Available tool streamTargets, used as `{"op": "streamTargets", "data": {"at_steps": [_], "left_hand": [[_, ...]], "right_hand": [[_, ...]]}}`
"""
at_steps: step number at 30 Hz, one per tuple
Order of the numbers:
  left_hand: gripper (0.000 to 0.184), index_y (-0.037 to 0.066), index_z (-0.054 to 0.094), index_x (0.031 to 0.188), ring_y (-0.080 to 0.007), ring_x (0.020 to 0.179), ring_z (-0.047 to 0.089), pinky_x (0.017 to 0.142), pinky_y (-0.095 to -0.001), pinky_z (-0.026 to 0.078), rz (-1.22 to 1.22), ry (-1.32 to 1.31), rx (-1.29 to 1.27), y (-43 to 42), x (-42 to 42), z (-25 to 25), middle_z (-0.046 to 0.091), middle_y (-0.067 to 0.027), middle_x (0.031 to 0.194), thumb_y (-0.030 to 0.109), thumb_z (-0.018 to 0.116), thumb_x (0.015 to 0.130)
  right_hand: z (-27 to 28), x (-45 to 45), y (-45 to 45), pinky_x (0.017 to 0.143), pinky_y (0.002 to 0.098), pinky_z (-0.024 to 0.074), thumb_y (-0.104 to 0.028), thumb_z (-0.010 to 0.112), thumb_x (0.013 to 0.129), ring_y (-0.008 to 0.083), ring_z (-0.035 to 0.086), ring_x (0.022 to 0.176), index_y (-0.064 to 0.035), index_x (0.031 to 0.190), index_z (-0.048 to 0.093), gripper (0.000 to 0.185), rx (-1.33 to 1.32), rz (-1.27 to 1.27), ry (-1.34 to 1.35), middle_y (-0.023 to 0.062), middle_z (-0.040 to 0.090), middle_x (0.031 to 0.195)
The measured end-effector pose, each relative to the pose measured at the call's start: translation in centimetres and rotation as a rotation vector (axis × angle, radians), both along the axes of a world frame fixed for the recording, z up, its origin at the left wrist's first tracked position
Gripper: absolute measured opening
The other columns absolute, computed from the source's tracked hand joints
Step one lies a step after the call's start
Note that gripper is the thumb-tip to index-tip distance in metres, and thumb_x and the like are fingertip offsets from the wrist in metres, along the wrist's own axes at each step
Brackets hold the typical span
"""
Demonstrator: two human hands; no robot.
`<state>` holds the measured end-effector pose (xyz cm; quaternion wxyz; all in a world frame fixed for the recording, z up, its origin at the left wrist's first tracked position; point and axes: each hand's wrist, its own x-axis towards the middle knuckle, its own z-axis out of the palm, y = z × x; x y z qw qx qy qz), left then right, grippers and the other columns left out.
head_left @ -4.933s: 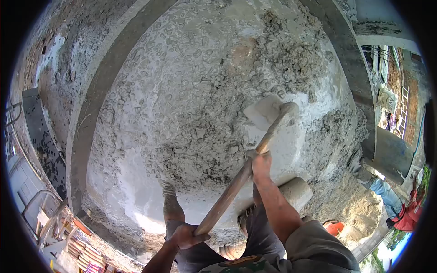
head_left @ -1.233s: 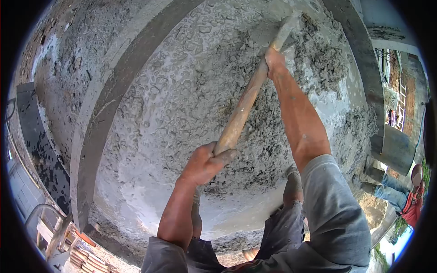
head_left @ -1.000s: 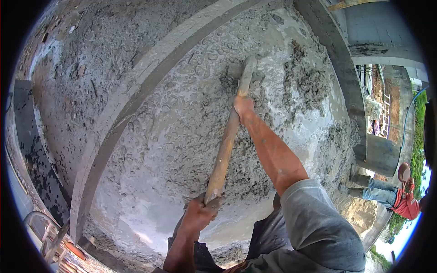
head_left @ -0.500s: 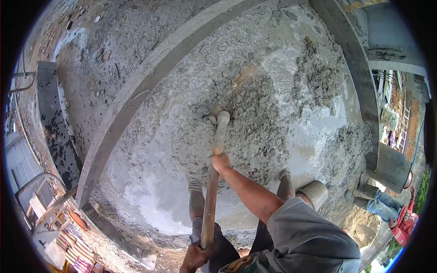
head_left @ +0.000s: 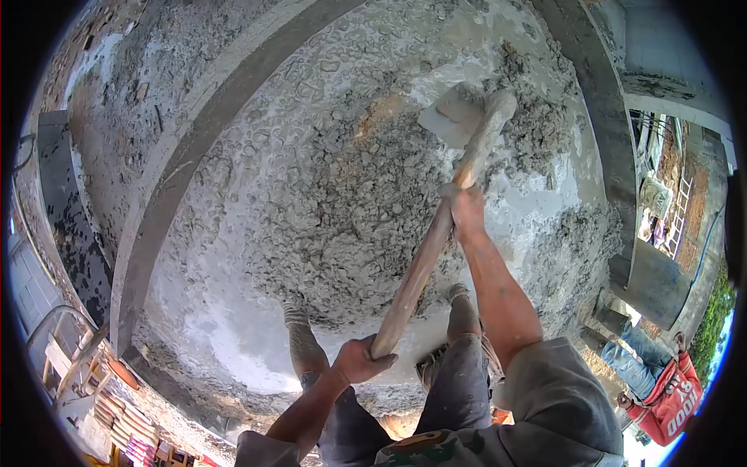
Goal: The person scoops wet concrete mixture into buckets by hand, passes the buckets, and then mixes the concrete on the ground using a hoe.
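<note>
My left hand (head_left: 360, 362) is closed around the lower end of a hoe's wooden handle. Farther up the same handle, my right hand (head_left: 468, 214) grips it below the mud-coated top. The hoe (head_left: 416, 280) slants up to the right, its flat grey blade (head_left: 450, 118) raised in front of me. Beneath it spreads wet, lumpy concrete mix (head_left: 366, 202), with pale watery patches around a coarse heap. My boots stand at the near side of the mix.
Low concrete walls curve along the left (head_left: 167, 163) and right (head_left: 603, 117). At the lower right stands another person in a red top (head_left: 669, 397). A metal barrow frame (head_left: 70, 342) and stacked pieces (head_left: 124, 420) lie lower left.
The hoe has swung up and to the right, and its blade, mostly hidden in the mix before, now shows. Both hands have moved with the handle, to the right and upward.
</note>
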<state>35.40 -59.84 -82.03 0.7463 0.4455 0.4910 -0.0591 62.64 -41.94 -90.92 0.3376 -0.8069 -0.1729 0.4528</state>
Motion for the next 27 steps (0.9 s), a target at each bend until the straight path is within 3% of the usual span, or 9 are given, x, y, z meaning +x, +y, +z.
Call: {"op": "streamTargets", "data": {"at_steps": [3,7,10,11,14,16,21,23,27], "left_hand": [[0.042,0.001,0.063,0.096,-0.0204,0.059,0.062,0.057,-0.0333,0.047,0.191,0.073,0.138,7.2,7.8,-5.5,0.063,-0.0134,0.066,0.037,0.071,0.075],[0.041,-0.001,0.063,0.093,-0.0136,0.054,0.054,0.054,-0.0301,0.043,0.172,0.107,0.198,4.0,9.8,-3.6,0.059,-0.0095,0.062,0.036,0.068,0.078],[0.030,-0.001,0.062,0.083,-0.0080,0.052,0.048,0.048,-0.0270,0.036,0.331,0.096,-0.260,0.6,5.7,1.9,0.054,-0.0011,0.058,0.028,0.067,0.081],[0.035,-0.002,0.062,0.089,-0.0093,0.055,0.050,0.052,-0.0287,0.040,0.279,0.153,-0.308,-0.2,3.1,3.2,0.056,-0.0041,0.059,0.032,0.067,0.080],[0.035,-0.005,0.062,0.089,-0.0067,0.059,0.046,0.051,-0.0257,0.039,0.363,0.268,-0.562,-2.6,0.8,9.1,0.054,0.0015,0.064,0.029,0.069,0.081],[0.033,-0.005,0.064,0.091,-0.0073,0.059,0.050,0.051,-0.0257,0.039,0.383,0.274,-0.625,-3.9,-1.5,12.5,0.058,-0.0023,0.065,0.026,0.068,0.081],[0.038,-0.002,0.068,0.079,-0.0132,0.059,0.059,0.055,-0.0291,0.045,-0.024,0.274,-0.428,-5.7,-9.6,15.3,0.063,-0.0070,0.065,0.034,0.073,0.073],[0.039,-0.001,0.068,0.083,-0.0144,0.065,0.061,0.062,-0.0305,0.048,-0.315,0.377,-0.467,-4.9,-13.3,16.4,0.066,-0.0076,0.070,0.035,0.074,0.071],[0.045,0.000,0.069,0.090,-0.0149,0.065,0.062,0.063,-0.0294,0.049,-0.207,0.171,-0.367,0.4,-21.9,19.6,0.067,-0.0095,0.073,0.041,0.074,0.071]], "right_hand": [[-8.8,6.7,11.3,0.050,0.0364,0.0443,-0.012,0.064,0.066,0.0207,0.052,0.052,0.0035,0.084,0.057,0.025,-0.029,-0.027,-0.019,0.0098,0.054,0.065],[-7.7,4.6,8.0,0.054,0.0372,0.0456,-0.012,0.063,0.066,0.0233,0.056,0.058,0.0069,0.090,0.060,0.030,-0.273,0.057,-0.002,0.0125,0.059,0.071],[-13.6,2.1,0.5,0.058,0.0395,0.0456,-0.014,0.061,0.071,0.0269,0.059,0.066,0.0103,0.096,0.060,0.035,-0.384,0.091,-0.120,0.0151,0.062,0.079],[-10.2,-0.5,-0.7,0.075,0.0397,0.0470,-0.021,0.066,0.067,0.0341,0.063,0.091,0.0106,0.103,0.060,0.048,-0.440,0.070,0.004,0.0252,0.063,0.098],[-12.7,-4.9,-8.6,0.078,0.0444,0.0469,-0.023,0.060,0.073,0.0383,0.061,0.095,0.0081,0.100,0.061,0.041,-0.520,0.167,-0.160,0.0259,0.063,0.097],[-6.6,-8.1,-10.3,0.079,0.0445,0.0467,-0.023,0.059,0.073,0.0386,0.060,0.097,0.0070,0.101,0.062,0.040,-0.563,0.100,0.162,0.0271,0.063,0.097],[-5.1,-12.7,-19.7,0.072,0.0430,0.0475,-0.021,0.057,0.076,0.0327,0.063,0.085,0.0046,0.100,0.062,0.036,-0.574,-0.027,0.079,0.0204,0.064,0.092],[-3.0,-14.0,-24.4,0.056,0.0387,0.0444,-0.009,0.063,0.071,0.0225,0.054,0.060,-0.0024,0.092,0.057,0.023,-0.422,-0.420,0.258,0.0067,0.054,0.071],[5.2,-18.1,-23.0,0.052,0.0372,0.0445,-0.007,0.062,0.070,0.0212,0.053,0.062,-0.0012,0.094,0.054,0.025,-0.295,-0.673,0.253,0.0079,0.053,0.074]]}}
